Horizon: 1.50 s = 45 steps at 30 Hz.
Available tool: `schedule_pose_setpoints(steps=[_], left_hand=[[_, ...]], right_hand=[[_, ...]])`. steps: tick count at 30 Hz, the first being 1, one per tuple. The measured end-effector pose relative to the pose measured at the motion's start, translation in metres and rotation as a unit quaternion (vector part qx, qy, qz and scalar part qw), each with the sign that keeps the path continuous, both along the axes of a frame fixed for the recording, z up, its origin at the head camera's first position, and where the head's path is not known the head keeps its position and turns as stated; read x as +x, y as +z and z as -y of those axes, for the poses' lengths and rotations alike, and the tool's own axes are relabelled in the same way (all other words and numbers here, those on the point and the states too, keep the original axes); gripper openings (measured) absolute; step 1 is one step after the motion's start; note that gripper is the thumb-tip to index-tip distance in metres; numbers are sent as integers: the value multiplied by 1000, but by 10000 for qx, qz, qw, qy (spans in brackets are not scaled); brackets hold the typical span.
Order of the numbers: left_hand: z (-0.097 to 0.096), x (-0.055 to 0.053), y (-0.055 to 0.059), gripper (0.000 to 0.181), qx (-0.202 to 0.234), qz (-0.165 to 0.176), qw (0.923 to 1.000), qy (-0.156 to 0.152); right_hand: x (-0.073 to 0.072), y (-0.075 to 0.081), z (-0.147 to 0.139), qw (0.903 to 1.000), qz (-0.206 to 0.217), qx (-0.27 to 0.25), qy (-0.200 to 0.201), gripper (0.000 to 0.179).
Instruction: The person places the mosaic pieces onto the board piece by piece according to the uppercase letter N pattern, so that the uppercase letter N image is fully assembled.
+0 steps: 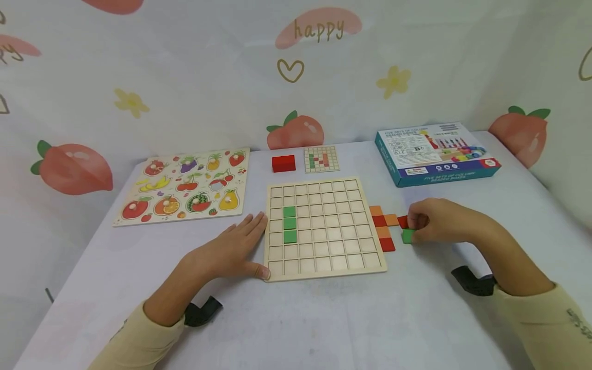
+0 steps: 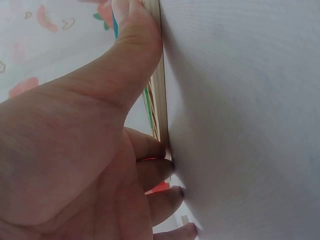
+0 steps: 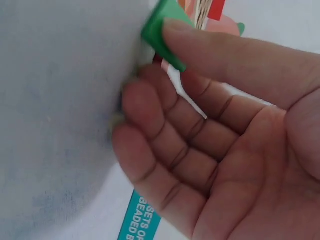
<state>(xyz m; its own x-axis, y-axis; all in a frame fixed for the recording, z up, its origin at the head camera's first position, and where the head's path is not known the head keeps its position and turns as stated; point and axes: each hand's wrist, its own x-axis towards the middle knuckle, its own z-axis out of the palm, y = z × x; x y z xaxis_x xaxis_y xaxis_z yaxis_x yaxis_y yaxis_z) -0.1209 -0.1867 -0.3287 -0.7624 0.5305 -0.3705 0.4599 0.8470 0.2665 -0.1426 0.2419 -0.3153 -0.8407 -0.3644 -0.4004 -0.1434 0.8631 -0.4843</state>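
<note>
Thumb and curled fingers of the right hand (image 1: 437, 221) pinch a green tile (image 1: 407, 236) to the right of the wooden grid board (image 1: 328, 249); whether that tile is lifted from the cloth-covered table (image 1: 296, 329) or rests on it, one cannot tell. Right by those fingers lies a red tile (image 1: 403, 222), partly hidden by them. Between the hand and the board's right edge, orange tiles (image 1: 383, 233) and red tiles (image 1: 387, 244) lie in a loose cluster, the nearest ones just beside the board.

The left hand (image 1: 236, 249) is laid out flat with its fingers extended and grasps nothing; its thumb rests on the board's near left corner and its fingertips touch the left edge. On the grid, three green squares (image 1: 290, 223) sit one below another in the second column from the left, filling the third to fifth rows from the far side.

Beyond the board are a red block (image 1: 283, 163) and a small pattern card (image 1: 321, 159). A fruit peg puzzle (image 1: 208, 192) lies to the left, and a box labelled "Five Sets of Column Beaded Boxes" (image 1: 437, 154) to the far right.
</note>
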Motion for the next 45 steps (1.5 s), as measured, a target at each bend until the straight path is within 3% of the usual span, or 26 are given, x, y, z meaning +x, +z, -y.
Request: schedule_pose_setpoints(steps=[12, 19, 24, 37, 45], left_hand=[[-1, 1, 1, 118, -4, 16, 10000, 13], [-1, 0, 1, 118, 0, 36, 10000, 8], [-1, -1, -1, 119, -28, 12, 10000, 12], [0, -1, 1, 119, 2, 21, 10000, 1], [0, 1, 2, 118, 11, 24, 10000, 4]], right_hand=[[-1, 3, 2, 9958, 354, -838, -43, 14], [3, 3, 15, 9906, 143, -1286, -447, 15], [5, 0, 35, 9872, 9, -1521, -479, 14], [6, -3, 98, 9772, -21, -2080, 420, 6], [7, -5, 137, 9740, -19, -2196, 559, 10]])
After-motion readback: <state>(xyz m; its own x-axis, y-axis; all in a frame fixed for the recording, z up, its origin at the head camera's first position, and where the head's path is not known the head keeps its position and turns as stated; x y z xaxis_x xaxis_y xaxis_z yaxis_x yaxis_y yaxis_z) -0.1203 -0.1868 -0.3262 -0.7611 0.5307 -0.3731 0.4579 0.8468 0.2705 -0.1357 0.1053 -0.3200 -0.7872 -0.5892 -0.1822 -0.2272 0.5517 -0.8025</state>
